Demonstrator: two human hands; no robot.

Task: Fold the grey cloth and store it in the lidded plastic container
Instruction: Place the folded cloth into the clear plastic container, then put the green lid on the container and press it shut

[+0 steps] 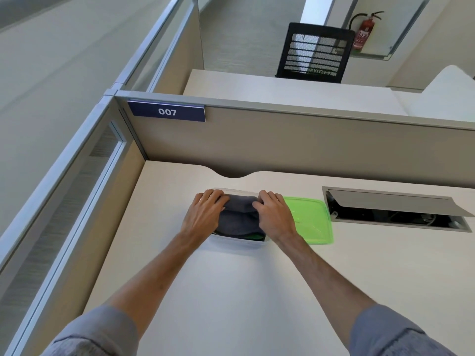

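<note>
The grey cloth, folded into a thick bundle, lies inside a clear plastic container on the white desk. My left hand presses on the cloth's left side, fingers curled over its far edge. My right hand presses on the right side in the same way. A strip of something green shows under the cloth at the container's near edge. The green lid lies flat on the desk, just right of the container and partly under my right wrist.
An open cable hatch with a raised grey flap sits in the desk to the right of the lid. Beige partition walls close the desk at the back and left. A black mesh chair stands beyond the partition.
</note>
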